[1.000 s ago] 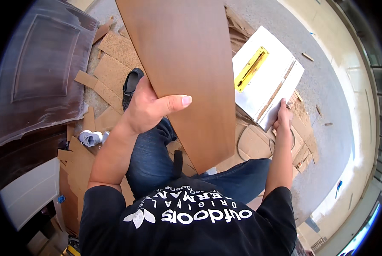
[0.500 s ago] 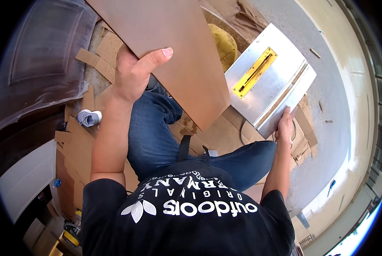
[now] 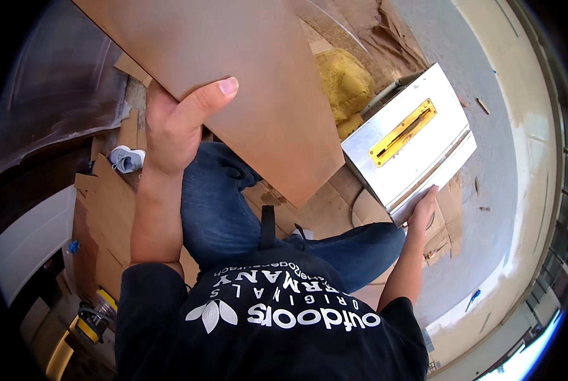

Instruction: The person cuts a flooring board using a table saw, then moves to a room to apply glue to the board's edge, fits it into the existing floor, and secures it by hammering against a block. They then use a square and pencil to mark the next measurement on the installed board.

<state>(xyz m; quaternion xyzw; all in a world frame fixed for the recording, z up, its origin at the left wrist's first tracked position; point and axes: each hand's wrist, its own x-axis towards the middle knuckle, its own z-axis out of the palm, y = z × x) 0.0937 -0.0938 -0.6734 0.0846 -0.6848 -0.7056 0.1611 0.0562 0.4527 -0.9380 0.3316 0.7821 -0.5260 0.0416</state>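
Note:
My left hand (image 3: 176,124) grips the left edge of a wide brown wooden board (image 3: 252,89), its thumb lying on the top face and its fingers hidden underneath. The board slants across the upper middle, its near end above my knees. To its right is a small table saw (image 3: 436,117) with a silver metal top and a yellow slotted insert (image 3: 402,132). No blade can be made out above the slot. My right hand (image 3: 422,209) is closed round the saw top's near right edge, fingers on the rim. The board's right corner comes close to the saw's left corner.
A yellow sack (image 3: 345,82) lies behind the saw. Flattened cardboard (image 3: 109,219) covers much of the floor, with a grey shoe (image 3: 127,159) on it. A dark panelled door (image 3: 49,82) stands at left. A yellow-and-black power tool (image 3: 93,320) sits lower left. Wood scraps (image 3: 482,105) lie at right.
The board has shifted left with my left hand, drawing slightly away from the saw. The saw's top looks turned and lower in view, and more of its side and the yellow sack shows.

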